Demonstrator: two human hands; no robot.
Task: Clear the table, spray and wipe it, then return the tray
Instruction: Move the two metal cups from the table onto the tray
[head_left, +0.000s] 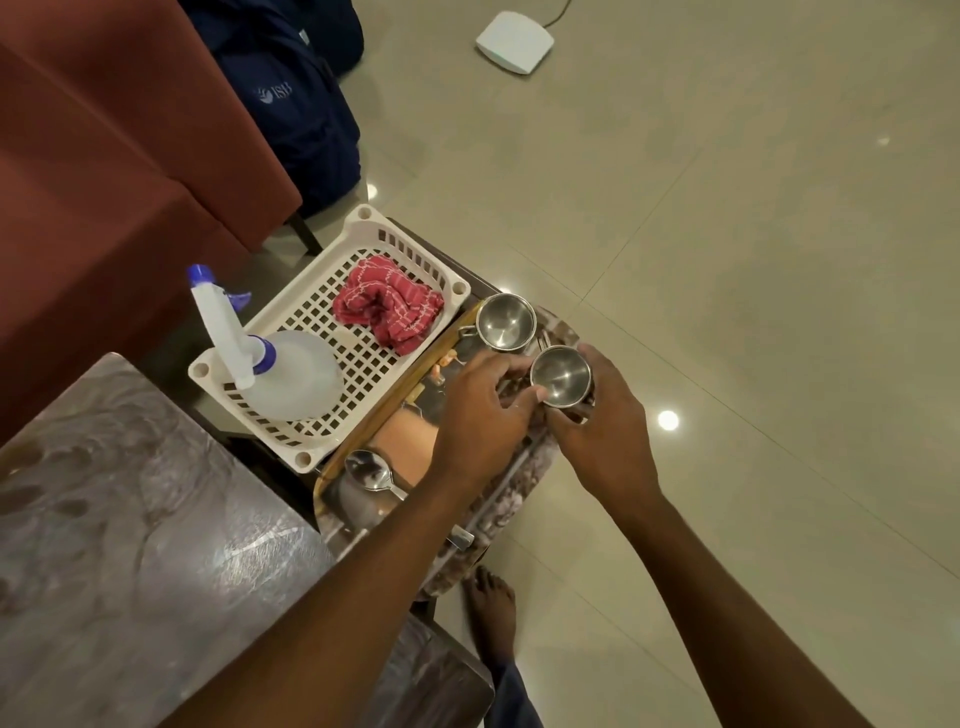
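— Which step?
— Clearing, I'd judge. Past the marble desk (130, 519), the spray bottle (280, 374) and red cloth (389, 312) sit in the basket (415, 228). Over the tray (405, 447), the left grip (483, 410) and right grip (608, 415) curl round one steel cup (561, 376).
— Next?
— Release it upright, then fetch the spray bottle.

Arms outstretched, left hand (483, 415) and right hand (605, 426) both curl round one cup (561, 375).
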